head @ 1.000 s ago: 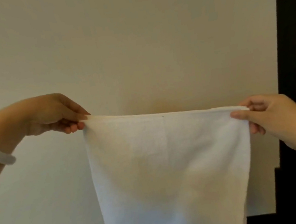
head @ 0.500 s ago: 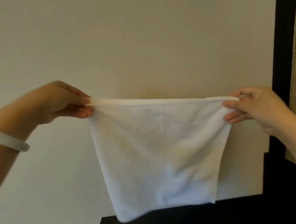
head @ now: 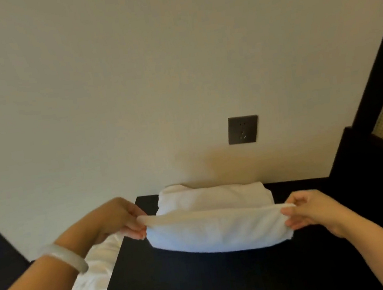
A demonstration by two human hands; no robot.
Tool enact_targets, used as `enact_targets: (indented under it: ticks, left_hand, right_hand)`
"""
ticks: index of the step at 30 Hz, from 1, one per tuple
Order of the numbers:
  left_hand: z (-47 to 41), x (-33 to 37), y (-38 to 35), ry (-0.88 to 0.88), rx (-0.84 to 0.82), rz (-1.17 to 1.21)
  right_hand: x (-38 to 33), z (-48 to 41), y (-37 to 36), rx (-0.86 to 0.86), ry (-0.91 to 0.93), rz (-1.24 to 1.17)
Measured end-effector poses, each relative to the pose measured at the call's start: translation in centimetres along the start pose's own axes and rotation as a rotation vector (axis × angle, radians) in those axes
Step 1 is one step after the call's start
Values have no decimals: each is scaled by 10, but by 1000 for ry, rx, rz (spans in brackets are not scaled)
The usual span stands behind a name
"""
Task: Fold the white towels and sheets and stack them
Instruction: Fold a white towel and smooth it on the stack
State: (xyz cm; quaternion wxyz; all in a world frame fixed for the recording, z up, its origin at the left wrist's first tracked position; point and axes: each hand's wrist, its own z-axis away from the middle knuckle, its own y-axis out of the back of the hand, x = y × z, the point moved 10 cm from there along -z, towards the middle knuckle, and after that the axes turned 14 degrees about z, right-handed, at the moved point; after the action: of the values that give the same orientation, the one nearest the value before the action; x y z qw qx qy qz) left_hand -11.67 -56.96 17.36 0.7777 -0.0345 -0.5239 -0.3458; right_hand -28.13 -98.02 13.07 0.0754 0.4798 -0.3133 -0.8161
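White towel (head: pixel 218 232) is sagging folded between my left hand (head: pixel 120 221) and right hand (head: pixel 313 209), both pinching its top corners, likely needing lowering onto the far stack (head: pixel 213 196).

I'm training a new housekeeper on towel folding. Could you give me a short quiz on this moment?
1. True or false: the left hand and the right hand each pinch a top corner of the white towel.
2. Where does the folded pile lie? A) on the dark table by the wall, behind the held towel; B) on the floor; C) over the person's arm.
3. Fill in: the pale bangle sits on the ___ wrist.
Key: 1 true; 2 A; 3 left.
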Motion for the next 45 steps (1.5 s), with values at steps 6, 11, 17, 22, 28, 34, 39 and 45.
enact_targets:
  ticks: [6,11,17,22,28,34,39,45]
  left_hand:
    - [17,-90,-39,-4,-126,-346]
    - [9,-120,-53,-58,-79,-519]
    - [32,-156,-92,-99,-377,-791]
    - [39,-114,-126,-354,-289,-723]
    - [37,-110,-177,-484,-291,-589]
    - [43,-115,-170,-549,-177,-490]
    - [44,-105,-161,-523,-128,-336]
    - [57,-90,-149,-543,-154,-223]
  right_hand:
    - [61,30,-49,-306,-93,298]
    - [80,36,-72,-342,-20,549]
    - [88,51,-87,-428,143,909]
    - [44,59,-99,-239,355,961]
    - [44,79,-162,-267,581,893]
    - [49,92,-159,-96,691,903]
    - [45,98,-156,-62,705,896]
    - [31,103,-133,-61,668,752]
